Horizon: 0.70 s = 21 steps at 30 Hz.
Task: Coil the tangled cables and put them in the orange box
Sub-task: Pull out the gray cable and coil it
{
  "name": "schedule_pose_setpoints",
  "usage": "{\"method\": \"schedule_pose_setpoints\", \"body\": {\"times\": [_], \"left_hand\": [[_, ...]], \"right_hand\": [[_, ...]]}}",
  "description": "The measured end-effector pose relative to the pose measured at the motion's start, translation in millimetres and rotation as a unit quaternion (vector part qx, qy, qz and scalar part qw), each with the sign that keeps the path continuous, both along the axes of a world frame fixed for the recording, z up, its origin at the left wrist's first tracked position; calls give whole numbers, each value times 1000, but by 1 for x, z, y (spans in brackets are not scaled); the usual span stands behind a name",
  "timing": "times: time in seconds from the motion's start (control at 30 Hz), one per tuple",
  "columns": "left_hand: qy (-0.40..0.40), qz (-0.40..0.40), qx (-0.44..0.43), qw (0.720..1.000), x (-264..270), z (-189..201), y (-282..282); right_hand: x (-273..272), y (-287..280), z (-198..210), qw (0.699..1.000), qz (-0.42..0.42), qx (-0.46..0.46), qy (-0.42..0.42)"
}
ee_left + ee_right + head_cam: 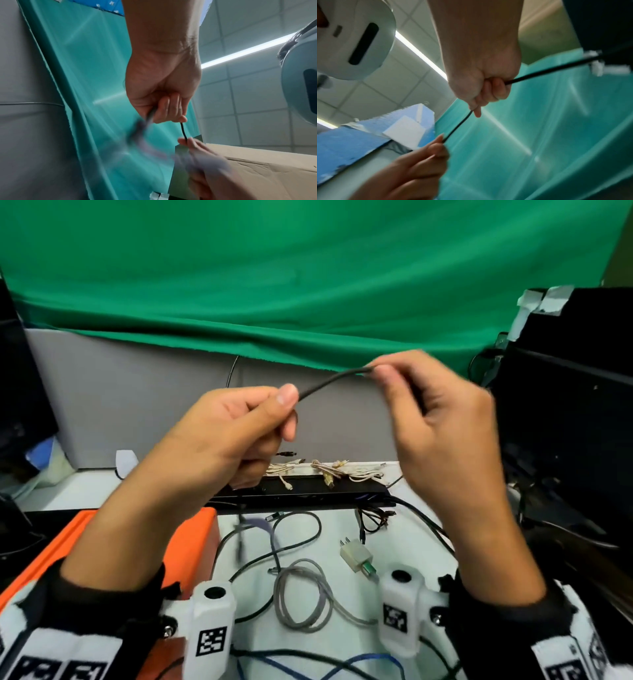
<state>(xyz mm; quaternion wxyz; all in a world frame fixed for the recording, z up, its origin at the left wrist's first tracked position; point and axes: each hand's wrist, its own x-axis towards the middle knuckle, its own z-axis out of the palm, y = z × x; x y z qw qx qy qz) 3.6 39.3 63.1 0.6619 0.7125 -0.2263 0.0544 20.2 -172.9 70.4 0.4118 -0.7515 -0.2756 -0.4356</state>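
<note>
Both hands are raised above the table with a thin black cable (330, 381) stretched between them. My left hand (239, 429) pinches it between thumb and curled fingers, and a blurred tail (240, 537) dangles below toward the table. My right hand (428, 412) grips the other stretch in curled fingers. The left wrist view shows the black cable (183, 130) leaving my left hand (164, 108). From my right hand (488, 92) the cable (458, 125) runs out on both sides. The orange box (191, 546) lies at lower left, partly under my left forearm.
On the white table lie a grey coiled cable (305, 594), a dark loose cable (294, 532), a blue cable (359, 662), a beige plug adapter (356, 554) and pale cables (342, 470) beyond a black bar (308, 491). Dark equipment (565, 422) stands right.
</note>
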Motion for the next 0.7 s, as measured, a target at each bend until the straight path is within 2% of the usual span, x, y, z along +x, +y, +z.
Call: {"method": "schedule_pose_setpoints", "body": {"times": [0.07, 0.13, 0.2, 0.3, 0.4, 0.47, 0.5, 0.6, 0.7], "left_hand": [[-13, -28, 17, 999, -5, 3, 2], [-12, -58, -1, 998, -8, 3, -3], [-27, -48, -13, 998, -8, 1, -11], [-60, -32, -22, 997, -6, -4, -23], [-5, -143, -151, 978, -11, -1, -21], [4, -210, -190, 959, -14, 4, -12], [-10, -217, -193, 957, -15, 6, -8], [-70, -131, -228, 962, -9, 10, -6], [-91, 2, -311, 946, 2, 11, -9]], "right_hand": [[7, -13, 1, 998, -59, 22, 1], [14, -20, -2, 994, -100, 8, 39], [16, -17, -5, 992, -114, -7, 52], [10, -1, -9, 995, -87, -13, 48], [6, 16, -16, 996, -12, -29, 89], [6, 24, -20, 991, 23, -40, 124], [6, 26, -22, 990, 28, -47, 134], [5, 26, -23, 976, 20, -114, 185], [1, 31, -27, 936, 48, -227, 263]]}}
